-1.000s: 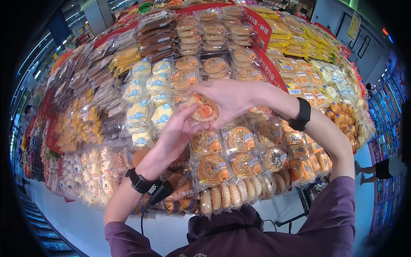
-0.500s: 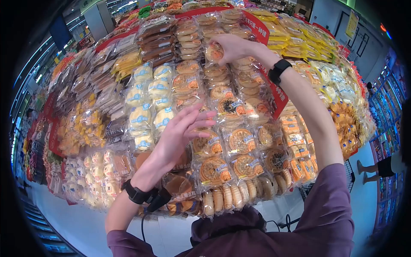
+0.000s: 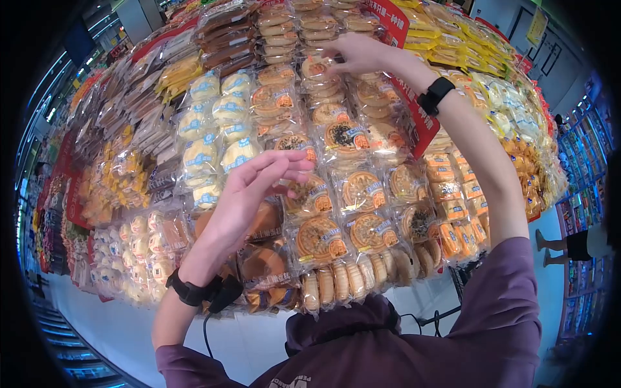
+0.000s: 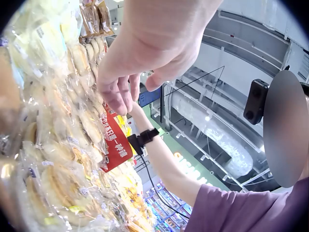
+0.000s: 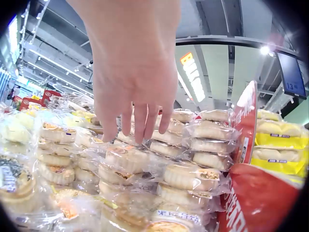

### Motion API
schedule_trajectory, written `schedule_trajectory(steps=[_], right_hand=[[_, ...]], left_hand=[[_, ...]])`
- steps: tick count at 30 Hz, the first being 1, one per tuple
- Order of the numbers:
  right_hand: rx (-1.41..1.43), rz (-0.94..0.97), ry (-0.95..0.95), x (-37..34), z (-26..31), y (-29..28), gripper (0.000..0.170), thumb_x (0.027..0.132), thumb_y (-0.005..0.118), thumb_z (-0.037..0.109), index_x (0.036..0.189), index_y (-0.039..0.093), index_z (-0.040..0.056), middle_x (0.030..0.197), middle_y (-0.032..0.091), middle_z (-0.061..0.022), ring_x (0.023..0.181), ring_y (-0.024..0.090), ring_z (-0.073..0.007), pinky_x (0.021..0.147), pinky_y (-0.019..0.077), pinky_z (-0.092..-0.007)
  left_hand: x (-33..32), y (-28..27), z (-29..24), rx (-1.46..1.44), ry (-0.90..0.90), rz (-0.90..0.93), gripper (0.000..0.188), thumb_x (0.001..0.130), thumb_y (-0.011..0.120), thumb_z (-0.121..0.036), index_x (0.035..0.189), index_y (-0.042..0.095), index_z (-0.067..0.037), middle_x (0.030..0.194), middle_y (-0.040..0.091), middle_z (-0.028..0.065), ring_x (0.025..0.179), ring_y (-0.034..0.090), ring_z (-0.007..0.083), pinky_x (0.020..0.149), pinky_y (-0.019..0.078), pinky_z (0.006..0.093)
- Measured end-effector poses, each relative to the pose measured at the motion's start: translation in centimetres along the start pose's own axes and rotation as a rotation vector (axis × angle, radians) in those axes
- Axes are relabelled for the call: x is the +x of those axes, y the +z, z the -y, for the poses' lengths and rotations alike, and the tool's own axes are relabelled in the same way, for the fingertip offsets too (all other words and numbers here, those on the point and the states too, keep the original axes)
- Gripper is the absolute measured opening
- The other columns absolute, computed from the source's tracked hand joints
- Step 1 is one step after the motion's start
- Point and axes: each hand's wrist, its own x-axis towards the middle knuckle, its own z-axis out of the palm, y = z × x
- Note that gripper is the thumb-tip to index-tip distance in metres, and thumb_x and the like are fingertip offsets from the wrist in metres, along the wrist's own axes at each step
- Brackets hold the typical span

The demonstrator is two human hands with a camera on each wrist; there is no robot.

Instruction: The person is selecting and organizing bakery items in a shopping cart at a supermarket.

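Red-panelled shop display (image 3: 422, 126), loose-fingered right hand (image 3: 361, 54) near wrapped pastries (image 3: 317, 68).

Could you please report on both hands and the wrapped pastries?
Right hand empty, over wrapped pastries. Left hand empty, hovering. Red sign alongside, nothing visibly blocking.

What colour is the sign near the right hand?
The sign is red, clearest in the left wrist view.
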Motion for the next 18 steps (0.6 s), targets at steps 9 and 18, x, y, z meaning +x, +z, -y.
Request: schedule_trajectory(steps=[9,18], right_hand=[[0.254,0.381,0.140,-5.4,6.6,-2.1,0.068,0.074,0.079,0.041,0.122,0.054,0.0004,0.114,0.063,-0.0209,0.107,0.062,-0.0345,0.091,0.0498,-0.0408],[0.203,0.564,0.101,-7.0,10.9,2.0,0.102,0.061,0.087,0.041,0.139,0.032,0.0041,0.128,0.052,-0.0252,0.121,0.051,-0.0391,0.099,0.0433,-0.0440]], left_hand=[[0.7,-0.2,0.7,-0.056,-0.075,0.005,0.027,0.099,0.047,-0.013,0.119,0.059,0.001,0.111,0.067,0.0114,0.093,0.064,0.0156,0.081,0.0484,0.0297],[-0.6,0.1,0.6,-0.013,-0.099,-0.055,0.024,0.096,0.050,-0.010,0.115,0.061,0.000,0.113,0.066,0.0099,0.093,0.064,0.0153,0.079,0.0485,0.0288]])
